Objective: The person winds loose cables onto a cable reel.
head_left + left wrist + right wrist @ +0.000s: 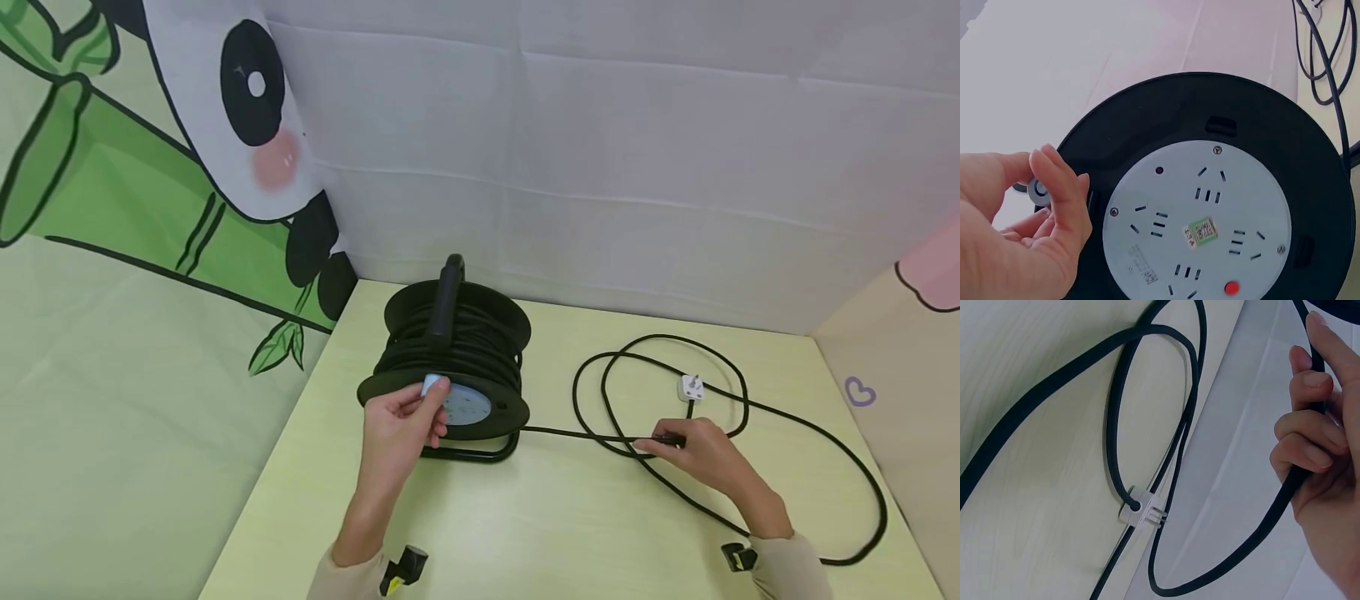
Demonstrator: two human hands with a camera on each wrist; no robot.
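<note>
A black cable reel (480, 337) stands at the left of the table, cable wound between its flanges and a handle over the top. My left hand (401, 421) pinches the small pale crank knob (431, 384) on the reel's front flange, beside the round socket panel (1197, 262). The left wrist view shows the knob's round end between thumb and fingers. To the right, my right hand (697, 452) grips the black cable (570, 432), its fingers curled round it. That stretch runs nearly straight to the reel. Past the hand, the cable loops loosely over the table.
A white three-pin plug (691, 387) lies among the cable loops behind my right hand. One wide loop reaches the table's right side. Printed cloth (600, 167) hangs behind and along the sides of the pale table (585, 517).
</note>
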